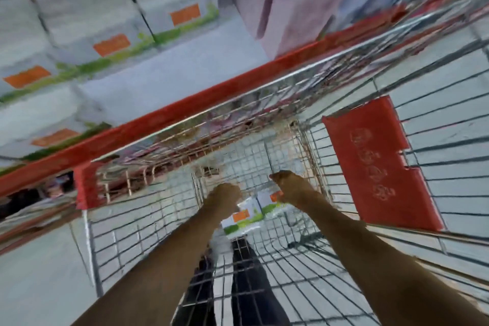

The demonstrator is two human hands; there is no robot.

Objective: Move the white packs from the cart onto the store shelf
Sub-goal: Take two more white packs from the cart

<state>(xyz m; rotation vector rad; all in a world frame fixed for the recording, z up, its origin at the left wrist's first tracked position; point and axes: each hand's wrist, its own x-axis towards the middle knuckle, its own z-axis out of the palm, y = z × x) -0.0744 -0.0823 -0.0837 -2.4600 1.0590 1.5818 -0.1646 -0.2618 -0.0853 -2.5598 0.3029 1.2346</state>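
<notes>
Both my arms reach down into the wire cart (304,145). A white pack (248,216) with orange labels and a green strip lies at the cart's bottom, between my hands. My left hand (225,197) is at the pack's left end, fingers curled. My right hand (289,185) is at its right end, fingers bent over the edge. The picture is blurred, so I cannot tell how firm either grip is. Above and left, the store shelf (169,114) with its red front edge holds several matching white packs (87,21).
Pink packs (296,2) stand on the shelf to the right of the white ones. A red plastic flap (381,161) hangs on the cart's right side. My dark trouser legs (246,286) show through the cart's mesh. Grey floor lies at lower left.
</notes>
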